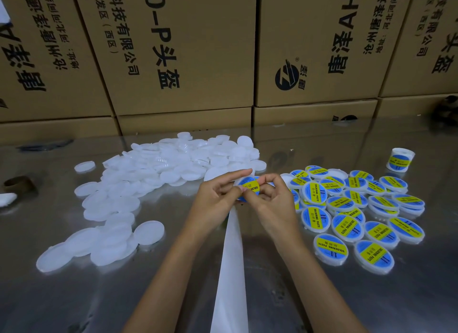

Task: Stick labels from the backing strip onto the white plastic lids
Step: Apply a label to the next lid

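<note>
Above the table's middle, my left hand (218,196) and my right hand (270,196) together hold one white lid (250,187) that carries a blue and yellow label. Fingers of both hands pinch its rim and press on the label. A white backing strip (230,270) hangs down from under my hands toward the bottom edge. A big heap of bare white lids (153,174) lies to the left. Several labelled lids (352,208) lie spread out to the right.
The table is shiny metal (74,295). A roll of labels (400,159) stands at the far right. Stacked cardboard boxes (188,55) form a wall behind the table. A brown tape core (18,184) lies at the left edge.
</note>
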`<action>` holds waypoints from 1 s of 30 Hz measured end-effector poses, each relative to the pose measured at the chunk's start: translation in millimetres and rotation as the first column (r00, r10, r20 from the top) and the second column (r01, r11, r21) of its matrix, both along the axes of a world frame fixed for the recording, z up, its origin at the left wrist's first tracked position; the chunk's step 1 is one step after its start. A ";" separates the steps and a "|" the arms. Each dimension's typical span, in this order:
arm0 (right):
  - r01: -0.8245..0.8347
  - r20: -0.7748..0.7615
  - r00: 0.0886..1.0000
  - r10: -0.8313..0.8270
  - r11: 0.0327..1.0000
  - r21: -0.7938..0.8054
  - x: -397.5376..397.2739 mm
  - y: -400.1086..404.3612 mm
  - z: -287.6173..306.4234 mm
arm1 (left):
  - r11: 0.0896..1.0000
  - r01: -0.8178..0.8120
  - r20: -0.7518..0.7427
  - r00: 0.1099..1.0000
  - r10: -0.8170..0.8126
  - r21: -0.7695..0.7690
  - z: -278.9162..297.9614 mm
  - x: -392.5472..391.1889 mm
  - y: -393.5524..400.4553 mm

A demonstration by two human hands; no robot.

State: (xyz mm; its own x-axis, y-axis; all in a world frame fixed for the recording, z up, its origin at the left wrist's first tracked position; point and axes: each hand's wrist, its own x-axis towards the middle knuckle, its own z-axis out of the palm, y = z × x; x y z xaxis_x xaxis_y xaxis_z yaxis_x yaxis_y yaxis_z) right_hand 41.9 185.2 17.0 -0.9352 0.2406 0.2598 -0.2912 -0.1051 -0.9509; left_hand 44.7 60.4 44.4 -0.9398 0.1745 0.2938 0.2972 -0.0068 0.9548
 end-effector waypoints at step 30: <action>0.174 -0.028 0.981 -0.192 0.803 0.570 -2.7 0.2 -16.4 | 0.901 0.010 0.258 0.957 -0.135 0.434 -6.3 -9.8 2.2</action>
